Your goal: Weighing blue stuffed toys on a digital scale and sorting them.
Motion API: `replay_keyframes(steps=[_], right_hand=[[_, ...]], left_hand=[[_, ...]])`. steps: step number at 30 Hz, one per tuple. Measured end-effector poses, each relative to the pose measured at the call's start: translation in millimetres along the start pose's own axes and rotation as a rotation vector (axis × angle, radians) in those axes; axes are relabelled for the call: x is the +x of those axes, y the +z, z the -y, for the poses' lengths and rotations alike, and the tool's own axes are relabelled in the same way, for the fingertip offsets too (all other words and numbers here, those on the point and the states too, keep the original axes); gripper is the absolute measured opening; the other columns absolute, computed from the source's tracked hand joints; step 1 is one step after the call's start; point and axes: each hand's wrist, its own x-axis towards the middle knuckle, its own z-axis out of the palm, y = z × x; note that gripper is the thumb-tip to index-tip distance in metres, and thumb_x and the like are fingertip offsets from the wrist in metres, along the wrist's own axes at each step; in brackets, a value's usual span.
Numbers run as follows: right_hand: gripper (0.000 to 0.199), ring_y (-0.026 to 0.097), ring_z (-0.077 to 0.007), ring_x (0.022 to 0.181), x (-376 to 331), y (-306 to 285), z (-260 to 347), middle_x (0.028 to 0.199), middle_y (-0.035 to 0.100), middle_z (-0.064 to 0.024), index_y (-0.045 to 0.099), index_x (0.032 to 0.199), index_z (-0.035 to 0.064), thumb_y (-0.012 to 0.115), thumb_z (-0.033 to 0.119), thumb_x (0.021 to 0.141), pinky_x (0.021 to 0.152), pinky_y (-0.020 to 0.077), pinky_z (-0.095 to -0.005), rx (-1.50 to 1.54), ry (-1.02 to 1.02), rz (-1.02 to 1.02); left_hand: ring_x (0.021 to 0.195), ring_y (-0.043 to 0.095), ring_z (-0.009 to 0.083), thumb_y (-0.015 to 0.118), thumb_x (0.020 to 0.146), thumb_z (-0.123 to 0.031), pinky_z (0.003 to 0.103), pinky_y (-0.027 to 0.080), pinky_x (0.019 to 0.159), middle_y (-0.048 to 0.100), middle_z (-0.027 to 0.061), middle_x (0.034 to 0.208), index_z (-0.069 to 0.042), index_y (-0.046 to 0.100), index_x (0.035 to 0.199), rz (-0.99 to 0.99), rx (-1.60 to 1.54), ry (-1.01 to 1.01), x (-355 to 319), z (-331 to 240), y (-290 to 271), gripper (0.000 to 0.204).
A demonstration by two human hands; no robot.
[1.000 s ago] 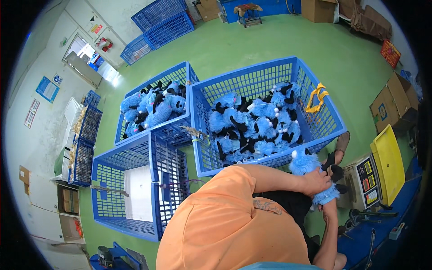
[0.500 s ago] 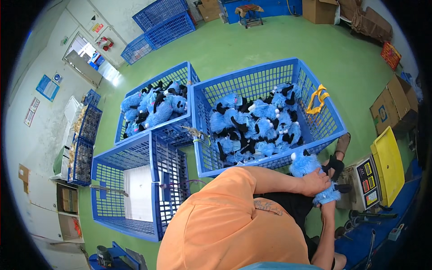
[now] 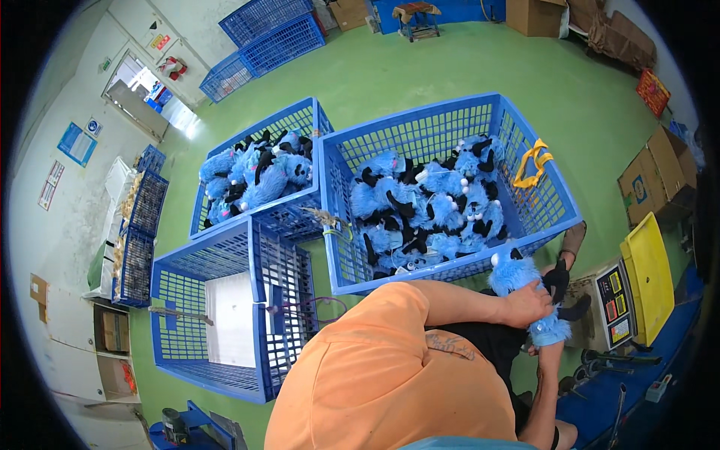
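Observation:
A fluffy blue plush toy [image 3: 512, 276] with black limbs and white eye balls lies across my lap at the right, near the big crate's front corner. My left hand [image 3: 527, 305] reaches over from the left, its fingers wrapped round the toy's middle. From below, my right hand [image 3: 546, 351] is at the toy's lower end; most of its fingers are hidden behind the blue fur, and they look closed on it. Several similar plush toys [image 3: 439, 210] lie heaped in the large blue crate [image 3: 450, 264] in front of me.
Another blue crate [image 3: 259, 212] of plush toys stands at the far left, with a blue crate [image 3: 202, 251] with a white bottom panel nearer. A scale [image 3: 616, 304] and a yellow tray [image 3: 646, 262] stand at my right, beside a blue bench [image 3: 600, 412] with metal tools.
The plush toy and both hands have shifted slightly to the right and down. The grip looks the same.

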Motion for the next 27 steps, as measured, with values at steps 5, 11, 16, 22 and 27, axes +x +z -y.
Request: replay_keyframes(steps=[5,11,16,22,27], right_hand=[[0.028,0.062,-0.0169,0.066,-28,-36,9,0.086,0.065,-0.0105,0.061,0.112,0.0005,0.061,0.022,0.094,0.059,0.0501,-0.0303,-0.049,-0.191,0.103],[0.036,0.064,-0.0174,0.078,-48,-69,29,0.103,0.066,-0.0106,0.057,0.126,0.0006,0.057,0.021,0.096,0.066,0.0521,-0.0287,0.322,-0.491,-0.052],[0.044,0.065,-0.0178,0.089,-34,-50,34,0.118,0.066,-0.0106,0.053,0.137,0.0007,0.054,0.020,0.097,0.072,0.0539,-0.0273,0.467,-0.555,-0.023],[0.046,0.066,-0.0192,0.099,-26,-59,21,0.124,0.066,-0.0109,0.053,0.139,0.0010,0.051,0.017,0.096,0.077,0.0540,-0.0275,0.356,-0.370,-0.037],[0.046,0.065,-0.0171,0.094,-23,-65,7,0.123,0.067,-0.0108,0.054,0.139,0.0007,0.052,0.014,0.095,0.074,0.0534,-0.0258,0.349,-0.319,-0.053]], left_hand=[[0.082,0.058,0.0338,0.068,0.072,-0.011,0.046,0.048,0.078,0.059,0.0114,0.089,-0.010,0.059,0.091,-0.131,-0.117,-0.120,11,16,-27,0.021],[0.072,0.056,0.0325,0.069,0.068,-0.011,0.043,0.044,0.063,0.056,0.0085,0.081,-0.009,0.057,0.088,-0.428,-0.074,-0.185,30,50,-122,0.024],[0.094,0.069,0.0258,0.069,0.073,-0.002,0.039,0.055,0.083,0.073,0.0073,0.106,-0.006,0.072,0.104,-0.646,0.292,-0.197,-7,116,-234,0.031],[0.113,0.062,0.0291,0.066,0.079,0.002,0.041,0.049,0.097,0.067,0.0077,0.121,-0.016,0.071,0.118,-0.684,0.998,-0.302,-124,230,-412,0.043],[0.116,0.060,0.0368,0.071,0.080,-0.011,0.046,0.046,0.100,0.064,0.0170,0.125,-0.014,0.059,0.134,-0.926,1.168,-1.241,-229,303,-405,0.055]])
